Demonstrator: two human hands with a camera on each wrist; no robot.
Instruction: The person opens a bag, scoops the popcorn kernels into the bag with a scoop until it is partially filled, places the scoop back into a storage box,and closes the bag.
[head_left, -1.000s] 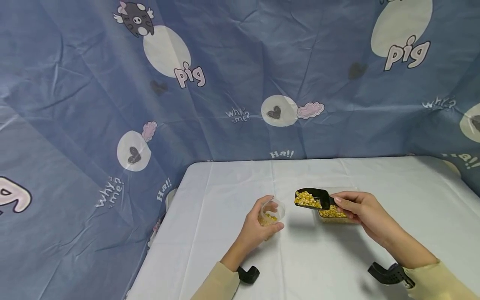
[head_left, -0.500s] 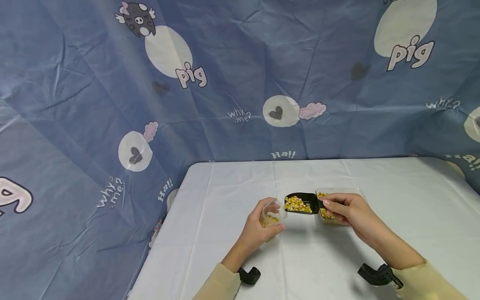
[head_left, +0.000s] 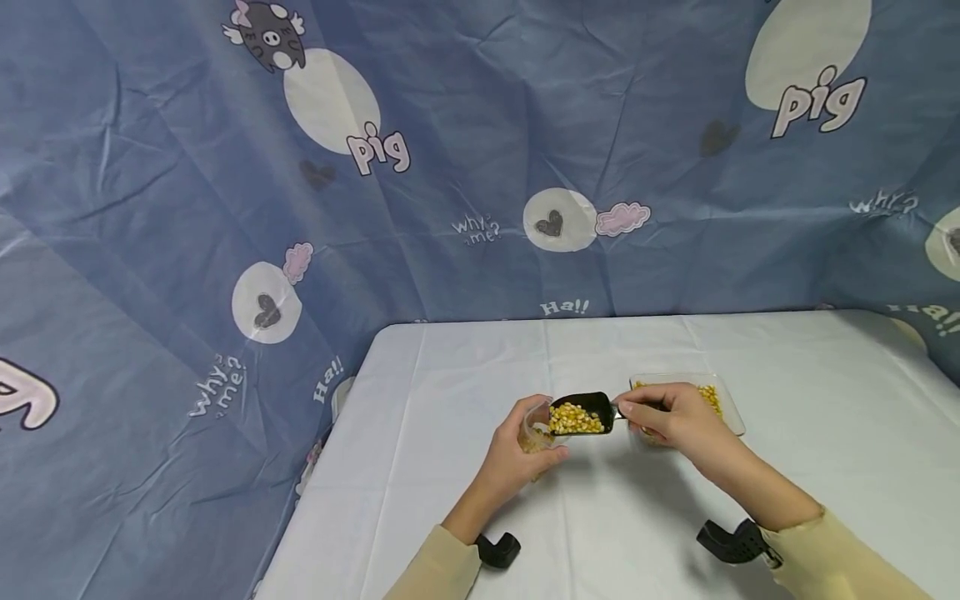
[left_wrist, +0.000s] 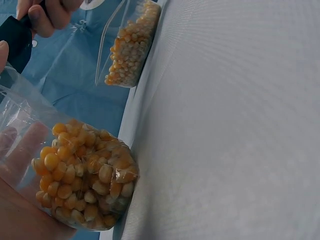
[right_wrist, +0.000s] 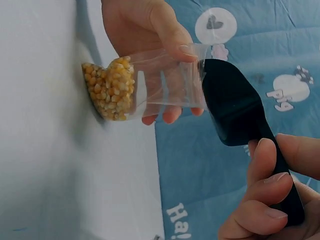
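My left hand (head_left: 512,450) grips a clear plastic bag (right_wrist: 150,80) near its mouth, thumb on one side and fingers on the other. Corn kernels (left_wrist: 87,172) fill the bag's lower part, which appears to rest on the table. In my right hand (head_left: 671,417) is the handle of a black scoop (right_wrist: 232,102), pinched between thumb and fingers. A heap of kernels (head_left: 576,419) lies in the scoop, and its front edge is at the bag's open mouth. Behind the right hand stands a clear rectangular container (head_left: 731,408) of corn, partly hidden by that hand.
A white cloth covers the table (head_left: 420,400). Blue printed fabric (head_left: 450,125) hangs behind it and along the left side. Black wrist mounts (head_left: 731,542) sit at both sleeves.
My right hand has carried the loaded scoop leftward from over the container to the bag's mouth. More of the container now shows. The left hand and bag have hardly moved.
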